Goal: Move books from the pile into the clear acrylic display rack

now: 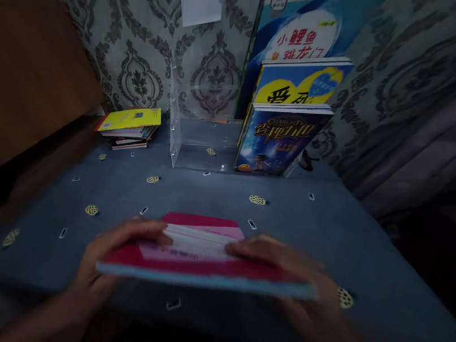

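Note:
A magenta book [213, 269] with a pale printed panel is held level above the near part of the table. My left hand [107, 250] grips its left side, thumb on the top cover and fingers beneath. On the opposite side my right hand [301, 279] holds it the same way. Both hands and the book's near edge are somewhat blurred. Beyond them stands a clear acrylic book rack [176, 129]. Its right part bears a dark blue book [282, 139] in front, a blue and yellow book [303, 82] behind that, and a large teal book [306, 17] at the back.
A small stack of books [132, 122] with a yellow one on top lies left of the rack. Blue cloth with pineapple prints [207, 196] covers the table. A brown wooden panel [28, 72] stands at the left, and patterned wallpaper [146, 27] rises behind.

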Tool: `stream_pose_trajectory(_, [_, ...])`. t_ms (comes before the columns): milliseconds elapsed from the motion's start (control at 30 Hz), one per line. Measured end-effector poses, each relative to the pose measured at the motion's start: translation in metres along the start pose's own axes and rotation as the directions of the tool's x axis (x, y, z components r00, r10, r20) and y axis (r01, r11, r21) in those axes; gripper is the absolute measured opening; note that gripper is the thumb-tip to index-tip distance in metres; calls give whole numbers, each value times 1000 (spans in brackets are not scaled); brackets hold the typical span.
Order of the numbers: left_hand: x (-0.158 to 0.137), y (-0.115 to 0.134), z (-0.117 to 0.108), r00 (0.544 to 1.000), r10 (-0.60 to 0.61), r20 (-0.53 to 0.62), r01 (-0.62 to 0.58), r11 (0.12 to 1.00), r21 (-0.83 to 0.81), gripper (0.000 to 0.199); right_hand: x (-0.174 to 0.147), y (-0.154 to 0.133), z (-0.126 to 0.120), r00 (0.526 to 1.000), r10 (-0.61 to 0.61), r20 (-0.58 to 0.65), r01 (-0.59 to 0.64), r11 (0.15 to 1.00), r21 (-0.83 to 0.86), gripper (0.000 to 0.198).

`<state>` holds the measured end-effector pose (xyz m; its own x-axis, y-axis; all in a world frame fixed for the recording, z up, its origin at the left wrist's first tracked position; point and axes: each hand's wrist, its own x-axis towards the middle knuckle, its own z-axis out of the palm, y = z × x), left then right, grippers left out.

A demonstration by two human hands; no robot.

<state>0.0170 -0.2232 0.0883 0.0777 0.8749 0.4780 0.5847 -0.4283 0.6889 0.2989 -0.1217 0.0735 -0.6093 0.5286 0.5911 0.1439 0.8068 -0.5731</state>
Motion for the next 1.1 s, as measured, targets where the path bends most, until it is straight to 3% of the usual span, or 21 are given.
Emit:
stream_pose_trajectory(100, [36, -28, 19, 969, -174, -175, 137, 969, -204, 35, 24, 29, 18, 983, 140, -118, -134, 989, 57, 32])
stream_pose_trajectory(167, [55, -47, 33, 949, -280, -145, 216, 912, -349, 39, 33, 51, 33, 963, 220, -157, -196, 968, 154, 34])
stream_pose_trajectory(300, [75, -73, 51, 902, -421, -94, 350, 842, -411, 53, 35, 82, 50, 941, 322, -108, -289, 926, 241, 38])
stream_pose_trajectory(500, [79, -89, 56, 854, -520, 26, 477, 760, -442, 65, 25, 93, 50, 907, 421, 25, -405, 852, 333, 36])
stream_pose_trajectory(633, [76, -89, 53, 798, -559, 227, 592, 653, -472, 79, 22, 96, 52, 861, 508, 32, -473, 776, 417, 40])
stream_pose_trajectory(733, [71, -85, 47, 707, -567, 422, 707, 589, -392, 82, 18, 101, 54, 826, 563, -34, -512, 773, 374, 43])
stream_pose_trajectory(833, [68, -84, 42, 636, -554, 537, 750, 607, -261, 71, 13, 108, 54, 813, 580, -48, -544, 787, 291, 45])
stream_pose_trajectory(900, [67, -86, 41, 629, -544, 555, 736, 647, -200, 64, 11, 113, 53, 825, 560, -72, -539, 819, 195, 48])
stream_pose_trajectory(1033, [66, -95, 40, 626, -557, 546, 706, 702, -93, 57, 10, 116, 51, 893, 432, -127, -444, 891, -90, 38])
stream_pose_trajectory(1100, [67, -97, 39, 669, -578, 468, 645, 764, 21, 48, 10, 115, 51, 925, 363, -113, -378, 908, -181, 34])
